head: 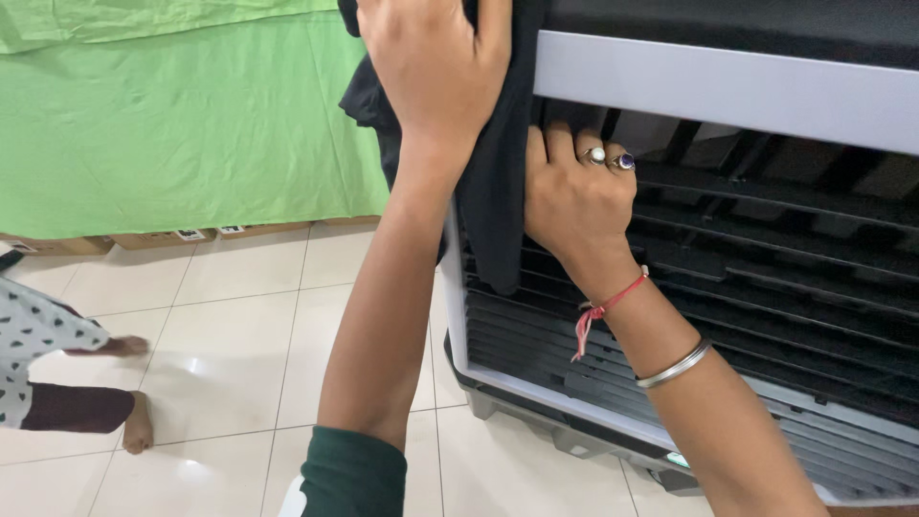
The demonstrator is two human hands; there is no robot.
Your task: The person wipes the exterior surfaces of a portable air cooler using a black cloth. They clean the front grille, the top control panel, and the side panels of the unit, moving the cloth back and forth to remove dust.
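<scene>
A large air cooler [728, 91] with a white frame and dark louvred grille [766, 278] fills the right side. A black cloth [493, 211] hangs over its top left corner and down the grille. My left hand [431, 67], on an arm with a green sleeve, lies on the cloth at the cooler's top corner and holds it there. My right hand [574, 196], with two rings, a red thread and a metal bangle, is curled at the top of the grille beside the hanging cloth. Its fingertips are tucked in against the cloth's edge.
Pale floor tiles [239, 335] spread to the left. A green sheet [172, 124] covers a low surface at the back, with cardboard boxes [163, 237] under it. Another person's bare feet and patterned garment [57, 373] are at the left edge.
</scene>
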